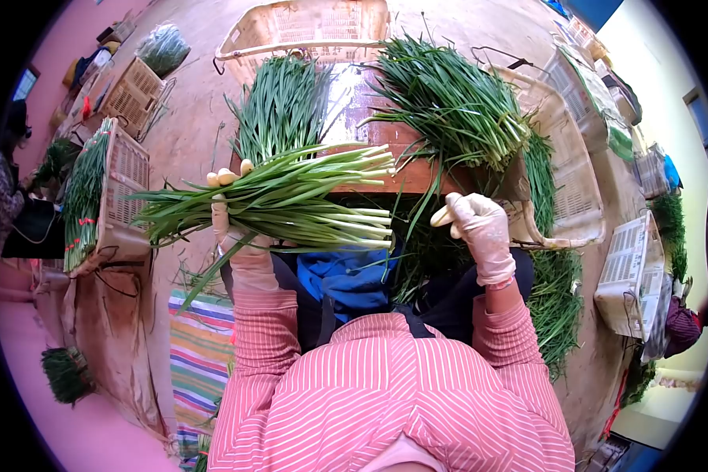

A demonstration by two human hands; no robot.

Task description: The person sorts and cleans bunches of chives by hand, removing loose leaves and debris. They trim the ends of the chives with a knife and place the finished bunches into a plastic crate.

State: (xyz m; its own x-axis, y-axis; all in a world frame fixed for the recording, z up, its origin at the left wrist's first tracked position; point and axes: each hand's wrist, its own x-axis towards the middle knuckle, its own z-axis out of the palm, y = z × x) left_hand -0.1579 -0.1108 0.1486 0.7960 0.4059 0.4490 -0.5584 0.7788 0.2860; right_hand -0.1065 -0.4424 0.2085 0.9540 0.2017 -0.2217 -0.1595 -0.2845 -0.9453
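My left hand, in a pale glove with yellowish finger covers, is wrapped round a bunch of garlic chives. The bunch lies sideways, with its white stem ends to the right and its green tips to the left. To the right of those stems, apart from them, my gloved right hand is closed with its fingers curled together. Whether anything is pinched in it is hidden. Beyond the bunch, a pile of chives and a larger chive heap lie on a low reddish table.
A plastic crate stands behind the table, and another crate to its right. Loose greens lie on the floor. At far left, a person sits near a crate of banded chives. A striped mat lies front left.
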